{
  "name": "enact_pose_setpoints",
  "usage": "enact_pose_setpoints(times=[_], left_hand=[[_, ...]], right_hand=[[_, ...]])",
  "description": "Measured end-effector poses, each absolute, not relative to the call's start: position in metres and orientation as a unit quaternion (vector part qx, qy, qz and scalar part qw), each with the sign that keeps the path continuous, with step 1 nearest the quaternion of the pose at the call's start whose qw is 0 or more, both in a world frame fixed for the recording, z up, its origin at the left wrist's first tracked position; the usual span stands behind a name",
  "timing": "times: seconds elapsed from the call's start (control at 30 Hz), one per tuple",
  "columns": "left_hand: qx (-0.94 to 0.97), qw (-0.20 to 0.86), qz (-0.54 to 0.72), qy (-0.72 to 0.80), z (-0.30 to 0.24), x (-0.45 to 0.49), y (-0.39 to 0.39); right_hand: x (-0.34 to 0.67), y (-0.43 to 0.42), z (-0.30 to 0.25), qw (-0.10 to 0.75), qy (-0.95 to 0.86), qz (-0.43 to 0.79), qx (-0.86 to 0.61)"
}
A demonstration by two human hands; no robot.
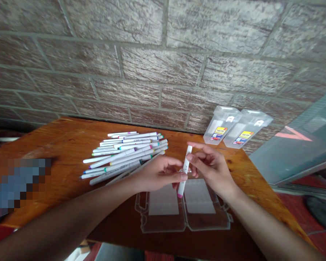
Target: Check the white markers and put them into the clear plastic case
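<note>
A white marker (185, 169) with a pink lower end is held tilted between both my hands. My left hand (161, 170) pinches its lower part between thumb and fingers. Around its upper part, the thumb and fingers of my right hand (213, 166) are closed. Beneath the hands an open, clear plastic case (163, 224) lies flat on the wooden table, a whitish panel in each half; its far side is partly hidden by my hands. Left of it is a loose pile of white markers (130, 154) with coloured ends, partly covered by my left hand and forearm.
Two translucent cases (217, 125) with yellow labels stand at the table's back right, against the brick wall (157, 69). The wooden table (57, 145) ends at the right beside a glass panel (296, 137). A blurred-out patch (13, 188) covers the left edge.
</note>
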State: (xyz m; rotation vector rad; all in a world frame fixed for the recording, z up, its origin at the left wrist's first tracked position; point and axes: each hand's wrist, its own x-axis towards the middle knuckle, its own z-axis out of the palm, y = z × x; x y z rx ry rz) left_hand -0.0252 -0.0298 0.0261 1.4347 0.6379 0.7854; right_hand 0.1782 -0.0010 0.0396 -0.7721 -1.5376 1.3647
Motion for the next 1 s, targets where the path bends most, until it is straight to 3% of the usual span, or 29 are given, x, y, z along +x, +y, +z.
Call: enact_pose_setpoints(times=[0.23,0.43,0.53,1.0], left_hand=[[0.661,0.578,0.378,0.294,0.022,-0.026,-0.030],[0.801,0.208,0.473,0.303,0.027,-0.031,-0.032],[0.830,0.104,0.486,0.252,0.030,-0.034,-0.033],[0.842,0.047,0.488,0.223,0.030,-0.033,-0.031]], right_hand=[[0.177,-0.007,0.040,0.465,-0.638,0.538,-0.295],[0.178,-0.023,0.046,0.495,-0.776,0.317,-0.228],[0.178,-0.026,0.051,0.503,-0.815,0.219,-0.184],[0.178,-0.029,0.051,0.509,-0.829,0.185,-0.139]])
